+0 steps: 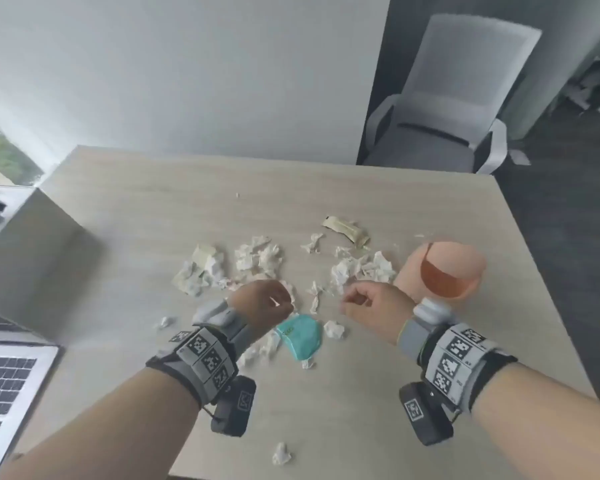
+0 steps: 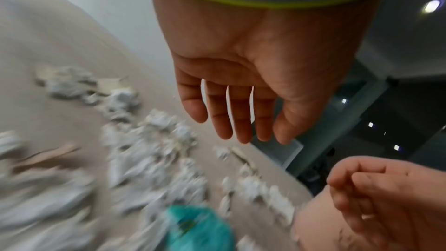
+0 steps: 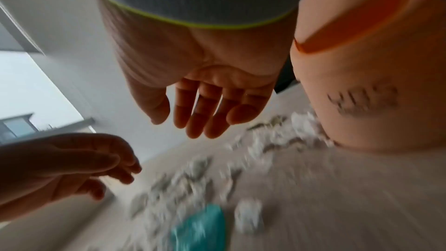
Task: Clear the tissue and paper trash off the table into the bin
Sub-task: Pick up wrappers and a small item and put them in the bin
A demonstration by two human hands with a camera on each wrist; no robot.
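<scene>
Crumpled white tissues lie scattered across the middle of the wooden table, with more in a pile beside the pink bin at the right. A teal packet and a beige wrapper lie among them. My left hand hovers over the tissues just above the teal packet, fingers loosely curled and holding nothing. My right hand hovers left of the bin, also loosely curled and empty. The left wrist view shows the left hand with relaxed fingers; the right wrist view shows the same of the right hand.
An open laptop sits at the near left, with a grey box behind it. A lone tissue ball lies near the front edge. A grey office chair stands beyond the table's far right corner.
</scene>
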